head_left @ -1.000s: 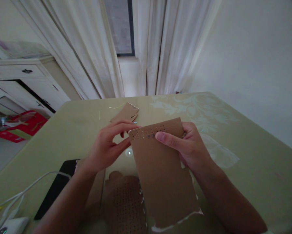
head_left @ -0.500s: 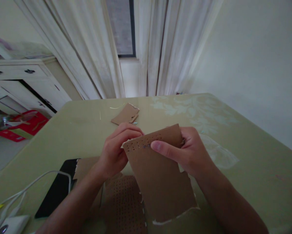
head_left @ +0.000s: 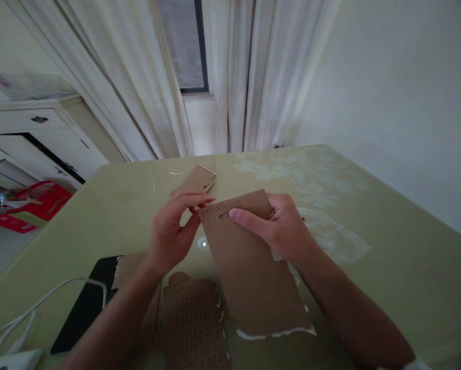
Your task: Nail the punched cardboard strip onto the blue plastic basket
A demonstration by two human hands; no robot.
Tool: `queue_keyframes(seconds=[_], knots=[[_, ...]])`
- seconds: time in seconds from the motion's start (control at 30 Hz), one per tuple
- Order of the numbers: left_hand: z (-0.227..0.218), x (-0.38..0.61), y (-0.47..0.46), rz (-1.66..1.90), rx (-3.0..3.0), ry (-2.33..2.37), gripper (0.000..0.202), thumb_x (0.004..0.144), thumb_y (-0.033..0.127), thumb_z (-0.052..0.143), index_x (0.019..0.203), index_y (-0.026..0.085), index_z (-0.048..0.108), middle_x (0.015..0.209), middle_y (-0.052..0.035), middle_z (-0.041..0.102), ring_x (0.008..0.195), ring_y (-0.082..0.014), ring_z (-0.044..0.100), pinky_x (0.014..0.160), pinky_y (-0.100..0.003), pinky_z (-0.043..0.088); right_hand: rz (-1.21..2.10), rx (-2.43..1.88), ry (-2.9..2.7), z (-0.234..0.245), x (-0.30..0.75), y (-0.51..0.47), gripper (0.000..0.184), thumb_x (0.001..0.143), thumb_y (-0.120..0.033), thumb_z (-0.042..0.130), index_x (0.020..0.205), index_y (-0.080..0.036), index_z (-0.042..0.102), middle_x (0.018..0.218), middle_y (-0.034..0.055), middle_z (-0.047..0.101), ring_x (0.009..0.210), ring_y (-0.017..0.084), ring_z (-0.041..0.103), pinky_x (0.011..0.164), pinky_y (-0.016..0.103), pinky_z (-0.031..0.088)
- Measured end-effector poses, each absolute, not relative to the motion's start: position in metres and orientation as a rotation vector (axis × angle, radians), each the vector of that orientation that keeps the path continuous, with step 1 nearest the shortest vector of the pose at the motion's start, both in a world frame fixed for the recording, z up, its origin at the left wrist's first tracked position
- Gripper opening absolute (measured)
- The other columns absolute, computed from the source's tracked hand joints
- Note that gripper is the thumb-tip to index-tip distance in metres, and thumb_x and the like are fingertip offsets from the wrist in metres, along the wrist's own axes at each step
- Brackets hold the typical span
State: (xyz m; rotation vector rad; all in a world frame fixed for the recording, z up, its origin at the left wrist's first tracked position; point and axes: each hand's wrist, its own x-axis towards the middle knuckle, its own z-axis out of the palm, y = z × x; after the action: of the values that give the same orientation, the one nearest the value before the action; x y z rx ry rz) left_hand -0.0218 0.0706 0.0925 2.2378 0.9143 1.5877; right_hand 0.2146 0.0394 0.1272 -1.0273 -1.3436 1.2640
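Observation:
A brown cardboard piece (head_left: pixel 253 272) with ragged white edges is held up in front of me, tilted. Rows of small holes run along its upper end, with a short dark mark near the thumb. My right hand (head_left: pixel 280 226) grips its upper right side, thumb on the front face and fingers behind. At the upper left corner is my left hand (head_left: pixel 172 231), its thumb and fingers pinched at the edge; the fingertips are partly hidden. Below lies a second brown piece (head_left: pixel 192 324), covered with rows of holes and white along its right edge.
A smaller cardboard piece (head_left: pixel 195 178) lies toward the table's far side. Clear plastic film (head_left: pixel 334 236) is on the right. On the left are a black flat object (head_left: pixel 86 303), another cardboard piece (head_left: pixel 128 270) partly under my forearm, and white cables (head_left: pixel 61 285).
My left fingers have moved from behind the cardboard to its upper left corner. The cardboard and my right hand have shifted slightly left in view, which has itself turned a little.

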Motion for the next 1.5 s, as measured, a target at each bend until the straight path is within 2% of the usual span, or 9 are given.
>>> queue_keyframes(seconds=[0.2,0.5,0.67,0.73,0.83,0.97,1.17,1.4,1.5], knots=[[0.093,-0.024,0.077,1.593,2.488,0.882,0.019,0.1,0.02,0.083,0.117,0.027,0.081,0.117,-0.0045,0.081,0.107,-0.0198,0.075,0.098,-0.037,0.058,1.31,-1.015,-1.296,0.116,0.213,0.053,0.03,0.083,-0.043,0.095,0.098,-0.018,0.086,0.094,0.0068,0.087,0.076,0.02,0.079,0.065,0.028,0.062],[0.115,-0.023,0.035,1.762,2.336,0.735,0.009,0.108,0.021,0.07,0.105,0.029,0.075,0.102,-0.0015,0.081,0.093,-0.0191,0.074,0.081,-0.036,0.06,1.177,-1.12,-1.384,0.108,0.215,0.054,0.03,0.086,-0.046,0.092,0.087,-0.016,0.084,0.085,0.0068,0.084,0.071,0.02,0.075,0.057,0.026,0.057],[0.103,-0.072,0.086,1.028,2.401,1.589,0.021,0.104,0.025,0.072,0.125,0.026,0.076,0.101,-0.0049,0.084,0.089,-0.0231,0.077,0.08,-0.034,0.058,1.342,-1.031,-1.192,0.116,0.215,0.051,0.034,0.082,-0.049,0.096,0.089,-0.018,0.084,0.086,0.0064,0.085,0.069,0.019,0.077,0.058,0.027,0.06],[0.084,-0.089,0.114,0.182,2.302,2.017,0.022,0.106,0.024,0.063,0.124,0.024,0.076,0.116,-0.0117,0.084,0.102,-0.0289,0.079,0.088,-0.038,0.056,1.359,-1.008,-1.161,0.117,0.214,0.05,0.033,0.081,-0.048,0.097,0.086,-0.019,0.084,0.082,0.005,0.084,0.066,0.018,0.075,0.056,0.025,0.059],[0.054,-0.103,0.14,-0.102,2.151,2.069,0.017,0.1,0.022,0.069,0.112,0.021,0.08,0.102,-0.0133,0.085,0.095,-0.0303,0.08,0.083,-0.036,0.055,1.36,-1.01,-1.156,0.117,0.215,0.05,0.033,0.079,-0.048,0.098,0.085,-0.019,0.084,0.083,0.005,0.084,0.065,0.018,0.075,0.058,0.027,0.061],[0.03,-0.108,0.15,-0.221,2.062,2.007,0.011,0.091,0.019,0.072,0.097,0.021,0.081,0.084,-0.0081,0.083,0.087,-0.0264,0.08,0.082,-0.033,0.054,1.319,-1.008,-1.171,0.115,0.217,0.051,0.034,0.079,-0.048,0.098,0.09,-0.019,0.086,0.09,0.0074,0.086,0.071,0.02,0.078,0.062,0.029,0.064],[0.023,-0.115,0.158,-0.285,2.003,1.951,0.007,0.085,0.021,0.076,0.079,0.019,0.078,0.08,-0.0105,0.083,0.084,-0.0272,0.08,0.083,-0.034,0.055,1.352,-0.971,-1.155,0.115,0.217,0.051,0.031,0.079,-0.046,0.098,0.089,-0.019,0.086,0.089,0.0059,0.086,0.07,0.018,0.078,0.061,0.027,0.063],[0.026,-0.113,0.154,-0.229,2.002,1.915,0.007,0.084,0.025,0.078,0.08,0.02,0.079,0.075,-0.0083,0.082,0.076,-0.0258,0.079,0.08,-0.034,0.056,1.385,-0.957,-1.145,0.115,0.217,0.051,0.031,0.08,-0.047,0.098,0.088,-0.02,0.085,0.089,0.0062,0.086,0.07,0.019,0.078,0.062,0.028,0.064],[0.035,-0.103,0.149,-0.093,2.056,1.934,0.015,0.092,0.028,0.072,0.1,0.019,0.081,0.09,-0.011,0.085,0.085,-0.0266,0.079,0.084,-0.036,0.057,1.424,-0.945,-1.138,0.116,0.216,0.05,0.032,0.078,-0.046,0.099,0.09,-0.019,0.085,0.09,0.0064,0.086,0.07,0.02,0.079,0.061,0.028,0.064]])
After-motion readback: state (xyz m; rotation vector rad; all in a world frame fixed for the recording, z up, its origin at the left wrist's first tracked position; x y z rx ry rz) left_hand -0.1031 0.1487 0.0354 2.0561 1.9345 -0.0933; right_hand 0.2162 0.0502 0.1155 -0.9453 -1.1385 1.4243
